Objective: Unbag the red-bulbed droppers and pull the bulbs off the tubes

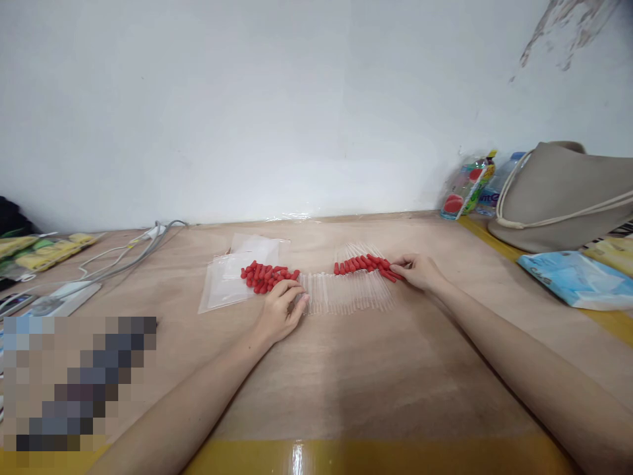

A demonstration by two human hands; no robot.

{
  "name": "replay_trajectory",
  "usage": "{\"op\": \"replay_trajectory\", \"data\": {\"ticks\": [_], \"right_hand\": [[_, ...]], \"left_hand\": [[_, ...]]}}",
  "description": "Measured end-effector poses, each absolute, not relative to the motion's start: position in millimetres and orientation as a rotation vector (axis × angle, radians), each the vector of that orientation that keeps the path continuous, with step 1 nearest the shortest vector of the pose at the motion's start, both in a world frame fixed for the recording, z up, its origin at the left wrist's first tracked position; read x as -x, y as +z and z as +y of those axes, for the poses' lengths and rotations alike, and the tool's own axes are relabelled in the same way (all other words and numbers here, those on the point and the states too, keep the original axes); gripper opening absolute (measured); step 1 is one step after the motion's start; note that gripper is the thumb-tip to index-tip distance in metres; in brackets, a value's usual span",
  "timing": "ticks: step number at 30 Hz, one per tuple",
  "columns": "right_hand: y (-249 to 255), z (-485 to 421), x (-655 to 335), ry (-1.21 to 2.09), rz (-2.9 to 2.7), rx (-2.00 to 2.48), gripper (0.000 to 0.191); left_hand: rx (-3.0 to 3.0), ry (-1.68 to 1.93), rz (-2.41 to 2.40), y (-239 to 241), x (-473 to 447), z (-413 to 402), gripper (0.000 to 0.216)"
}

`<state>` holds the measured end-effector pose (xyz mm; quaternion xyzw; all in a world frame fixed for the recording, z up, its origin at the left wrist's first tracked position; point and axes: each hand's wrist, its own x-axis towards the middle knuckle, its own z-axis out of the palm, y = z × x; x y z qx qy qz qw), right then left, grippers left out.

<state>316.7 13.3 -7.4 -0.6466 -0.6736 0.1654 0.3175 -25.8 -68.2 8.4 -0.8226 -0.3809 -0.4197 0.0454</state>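
Note:
A row of thin clear tubes (341,293) lies side by side on the wooden table. My left hand (283,311) is at the row's left end, thumb and fingers drawn together on a clear tube there. Just behind that hand, a heap of small red rubber bulbs (262,276) rests on clear plastic bags (217,285). Beyond the tubes is a line of red-bulbed droppers (361,264), their pale stems pointing toward the wall. My right hand (415,272) pinches a red-bulbed dropper at the right end of this line; its far part is hard to make out.
Cables (143,247) and a white power strip (66,297) lie at the left, near yellow packets (59,252). On the right stand a bottle (465,188) and a grey-beige hat (568,198), with a blue tissue pack (576,280) in front. A white wall closes off the back.

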Motion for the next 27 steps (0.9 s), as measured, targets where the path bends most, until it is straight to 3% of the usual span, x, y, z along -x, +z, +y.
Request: {"op": "replay_trajectory", "data": {"ticks": [15,22,27], "right_hand": [[-8,15,-309,0.426,-1.545,1.730,0.018],[1,5,-299,0.392,-1.397,1.553,0.030],[13,-37,-261,0.218,-1.716,1.138,0.015]], "left_hand": [[2.520,-1.287,-1.162,8,26,-68,0.011],[2.486,-1.250,-1.145,9,27,-68,0.017],[2.381,-1.137,-1.106,14,24,-70,0.035]]}}
